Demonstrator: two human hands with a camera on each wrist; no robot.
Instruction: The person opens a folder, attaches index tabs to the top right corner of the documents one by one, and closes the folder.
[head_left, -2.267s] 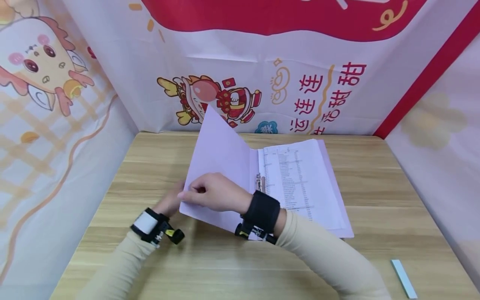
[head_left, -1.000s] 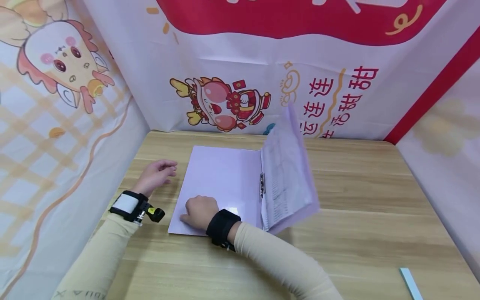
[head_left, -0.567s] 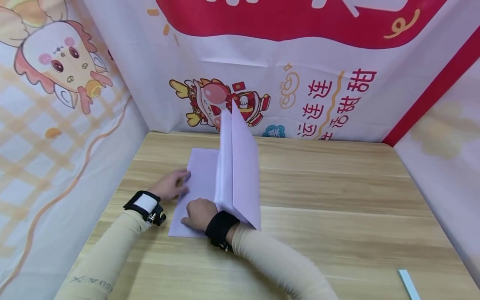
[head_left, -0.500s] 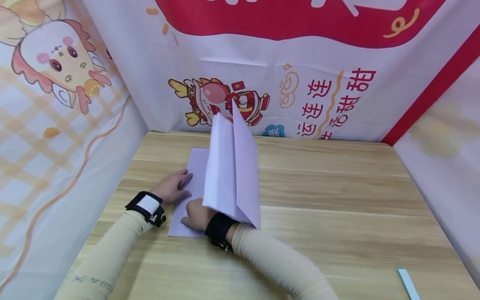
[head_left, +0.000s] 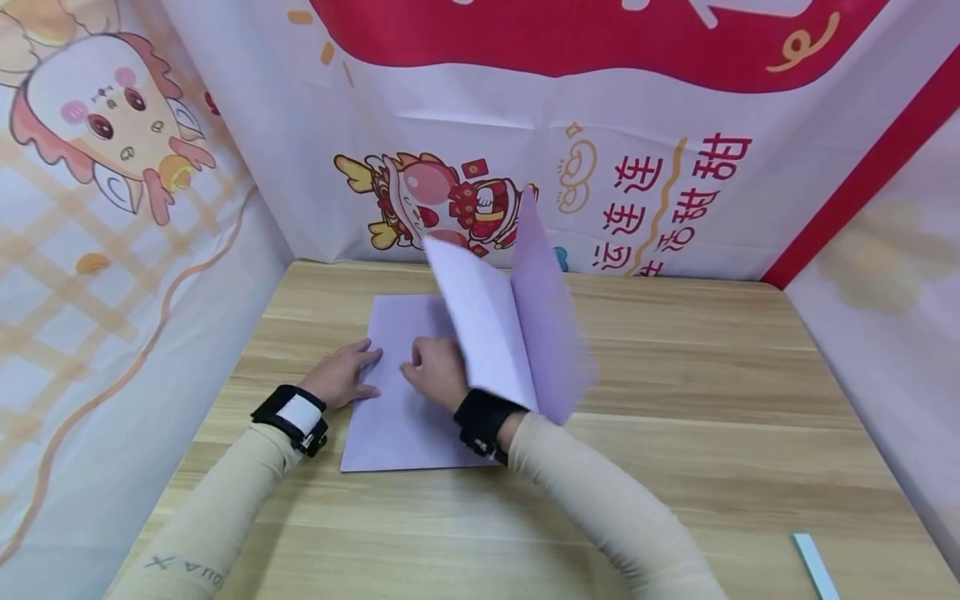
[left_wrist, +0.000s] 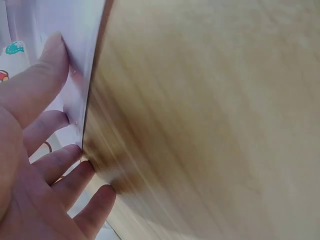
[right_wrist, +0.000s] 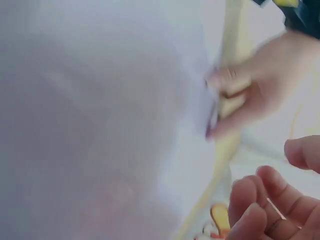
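A light purple file folder (head_left: 393, 417) lies spread on the wooden table, one cover flat on the left. My left hand (head_left: 337, 377) rests at that cover's left edge; in the left wrist view its thumb (left_wrist: 42, 75) lies over the cover, fingers extended along the edge. Over the flat cover is my right hand (head_left: 438, 371), fingers loosely bent and holding nothing in the right wrist view. A stack of white papers (head_left: 487, 325) leans up over my right wrist. Behind it the other purple cover (head_left: 551, 317) stands tilted right, blurred. The papers hide the metal clip.
A pale blue strip (head_left: 815, 565) lies near the table's front right. The wooden table (head_left: 712, 417) stretches right of the folder. A printed cloth (head_left: 450, 108) hangs behind the table, with further cloth at both sides.
The right hand, which pinched the left cover earlier, has since moved right and away across it. The other cover rose toward the left, then swung back right, apart from the papers. Left hand reached the edge.
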